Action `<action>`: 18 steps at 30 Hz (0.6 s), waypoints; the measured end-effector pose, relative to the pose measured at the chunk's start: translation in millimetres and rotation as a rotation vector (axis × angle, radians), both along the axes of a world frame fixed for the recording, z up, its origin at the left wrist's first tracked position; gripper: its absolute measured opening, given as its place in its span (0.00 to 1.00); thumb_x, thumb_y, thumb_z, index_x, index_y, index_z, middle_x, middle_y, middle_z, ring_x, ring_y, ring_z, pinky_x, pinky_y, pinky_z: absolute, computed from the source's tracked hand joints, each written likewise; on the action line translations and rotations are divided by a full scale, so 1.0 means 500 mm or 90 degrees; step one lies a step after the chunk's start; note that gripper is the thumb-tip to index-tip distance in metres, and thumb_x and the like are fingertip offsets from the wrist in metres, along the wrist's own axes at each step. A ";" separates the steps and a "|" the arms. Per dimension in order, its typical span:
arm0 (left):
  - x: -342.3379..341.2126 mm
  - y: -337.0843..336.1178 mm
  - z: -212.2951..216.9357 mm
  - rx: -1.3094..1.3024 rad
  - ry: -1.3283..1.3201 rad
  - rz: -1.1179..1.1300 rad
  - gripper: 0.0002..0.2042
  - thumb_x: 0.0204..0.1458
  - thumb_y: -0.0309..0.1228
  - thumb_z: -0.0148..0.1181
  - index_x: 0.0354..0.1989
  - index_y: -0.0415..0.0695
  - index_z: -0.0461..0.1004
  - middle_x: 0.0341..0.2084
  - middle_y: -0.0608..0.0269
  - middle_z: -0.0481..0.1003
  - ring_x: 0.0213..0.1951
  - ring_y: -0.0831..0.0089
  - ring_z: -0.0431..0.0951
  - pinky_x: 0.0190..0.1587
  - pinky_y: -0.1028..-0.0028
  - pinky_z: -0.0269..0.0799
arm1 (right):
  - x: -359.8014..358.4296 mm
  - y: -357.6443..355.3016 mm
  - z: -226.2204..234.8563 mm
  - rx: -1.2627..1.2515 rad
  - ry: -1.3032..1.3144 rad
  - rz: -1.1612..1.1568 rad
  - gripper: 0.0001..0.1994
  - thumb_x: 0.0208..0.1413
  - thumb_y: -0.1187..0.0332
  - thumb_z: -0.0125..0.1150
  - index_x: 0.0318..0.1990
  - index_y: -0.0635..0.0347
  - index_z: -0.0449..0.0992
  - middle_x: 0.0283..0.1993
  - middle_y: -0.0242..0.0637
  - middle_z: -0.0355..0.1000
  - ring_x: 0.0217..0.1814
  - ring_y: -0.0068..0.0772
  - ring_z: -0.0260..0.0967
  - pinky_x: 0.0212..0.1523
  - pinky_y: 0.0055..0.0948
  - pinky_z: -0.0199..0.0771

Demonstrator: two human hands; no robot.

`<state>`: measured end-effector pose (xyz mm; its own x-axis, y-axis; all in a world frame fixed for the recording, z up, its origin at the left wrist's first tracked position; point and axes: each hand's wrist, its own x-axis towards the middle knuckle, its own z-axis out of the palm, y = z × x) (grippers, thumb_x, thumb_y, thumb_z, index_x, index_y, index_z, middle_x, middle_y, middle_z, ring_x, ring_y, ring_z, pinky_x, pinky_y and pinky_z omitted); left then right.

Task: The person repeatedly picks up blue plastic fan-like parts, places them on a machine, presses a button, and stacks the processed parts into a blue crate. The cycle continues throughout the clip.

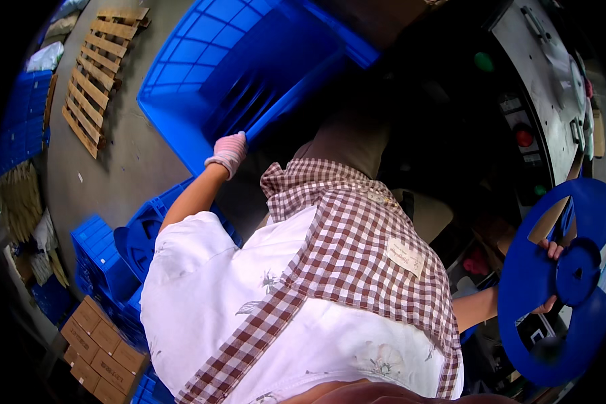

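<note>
Slatted wooden pallet (93, 71) on grey floor (138, 149)

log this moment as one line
left hand: gloved, gripping blue crate by its edge | right hand: holding blue reel, partly hidden behind it | upper left: wooden pallet

A cream patch (406, 257) on the checked apron (343, 236) bears small lettering; cardboard boxes (108, 353) carry dark print.

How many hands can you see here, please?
2: the left hand, gloved, grips the blue crate; the right hand, partly hidden, holds the blue reel. Others may be hidden.
</note>
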<state>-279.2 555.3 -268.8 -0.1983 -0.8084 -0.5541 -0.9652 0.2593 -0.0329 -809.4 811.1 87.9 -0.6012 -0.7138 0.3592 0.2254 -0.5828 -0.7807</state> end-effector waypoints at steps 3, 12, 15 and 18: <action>-0.048 0.032 0.021 0.036 -0.032 -0.015 0.09 0.59 0.33 0.46 0.39 0.46 0.74 0.36 0.56 0.80 0.41 0.57 0.80 0.41 0.60 0.77 | -0.022 0.037 0.007 0.005 -0.005 0.003 0.37 0.40 0.54 0.61 0.54 0.72 0.57 0.45 0.45 0.56 0.52 0.42 0.54 0.62 0.42 0.52; -0.158 0.001 0.194 0.183 -0.018 -0.134 0.08 0.50 0.29 0.55 0.39 0.46 0.73 0.34 0.51 0.78 0.41 0.54 0.80 0.42 0.59 0.77 | -0.043 0.033 0.001 0.002 -0.017 -0.026 0.36 0.45 0.54 0.61 0.56 0.70 0.56 0.46 0.47 0.58 0.55 0.41 0.58 0.64 0.39 0.56; -0.266 -0.176 0.403 0.043 0.231 -0.276 0.07 0.58 0.31 0.52 0.38 0.46 0.76 0.31 0.59 0.79 0.34 0.63 0.80 0.36 0.70 0.77 | -0.056 0.029 -0.003 -0.017 -0.026 -0.015 0.37 0.44 0.53 0.61 0.56 0.70 0.56 0.46 0.47 0.59 0.55 0.41 0.58 0.63 0.39 0.56; -0.426 -0.356 0.621 -0.168 0.459 -0.183 0.10 0.60 0.31 0.52 0.47 0.45 0.74 0.35 0.60 0.76 0.36 0.71 0.77 0.39 0.71 0.74 | -0.051 0.026 0.005 -0.020 -0.025 -0.066 0.37 0.43 0.53 0.62 0.55 0.70 0.56 0.45 0.46 0.58 0.54 0.40 0.58 0.62 0.39 0.56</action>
<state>-492.2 377.4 41.6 -0.6519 -0.7582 -0.0099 -0.6701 0.5699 0.4755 -835.1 824.2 90.5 -0.6858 -0.6355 0.3546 0.1928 -0.6285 -0.7536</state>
